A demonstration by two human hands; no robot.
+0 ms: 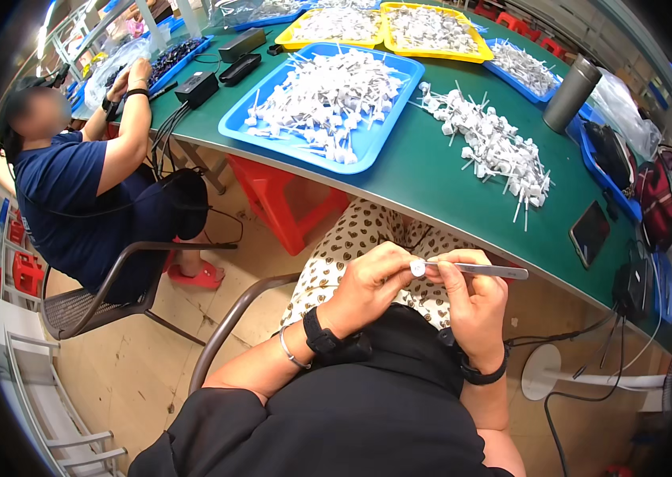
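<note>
Over my lap, both hands meet at a small round white plastic part (pixel 418 268). My left hand (pixel 372 278) pinches the part between its thumb and fingertips. Closed around a slim flat silver metal tool (pixel 495 271), my right hand (pixel 473 298) has its fingertips right beside the part. The tool's handle points off to the right; its working tip is too small and covered to make out. A loose pile of similar white parts with thin stems (pixel 495 147) lies on the green table (pixel 431 187) ahead of my hands.
A blue tray (pixel 229 127) of white parts stands ahead, with yellow trays (pixel 475 54) behind. To the right are a grey bottle (pixel 572 94) and a phone (pixel 590 233). A co-worker (pixel 81 175) sits at left; a red stool (pixel 276 207) is under the table.
</note>
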